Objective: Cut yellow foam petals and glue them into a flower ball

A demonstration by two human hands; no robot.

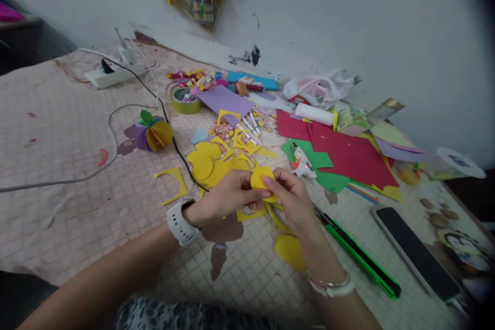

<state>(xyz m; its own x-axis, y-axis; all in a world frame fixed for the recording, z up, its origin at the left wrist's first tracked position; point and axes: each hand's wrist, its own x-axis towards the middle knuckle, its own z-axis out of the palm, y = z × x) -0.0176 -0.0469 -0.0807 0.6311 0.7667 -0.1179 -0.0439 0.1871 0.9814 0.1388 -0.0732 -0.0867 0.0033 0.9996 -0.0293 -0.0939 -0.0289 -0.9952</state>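
What looks to me like folding or shaping a yellow paper piece [260, 177] is in hand above the desk [135, 211], the next move likely calling for lined-up edges and light pressure, while the left hand [234, 192] and right hand [294, 195] pinch it between their fingers [274, 185] from either side.

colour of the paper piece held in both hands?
Yellow; the paper piece shows in the head view, the only one here.

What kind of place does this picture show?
Probably an informal craft workspace, shown by the large red paper sheets, the white plastic glue gun and the round purple-and-yellow paper ornament.
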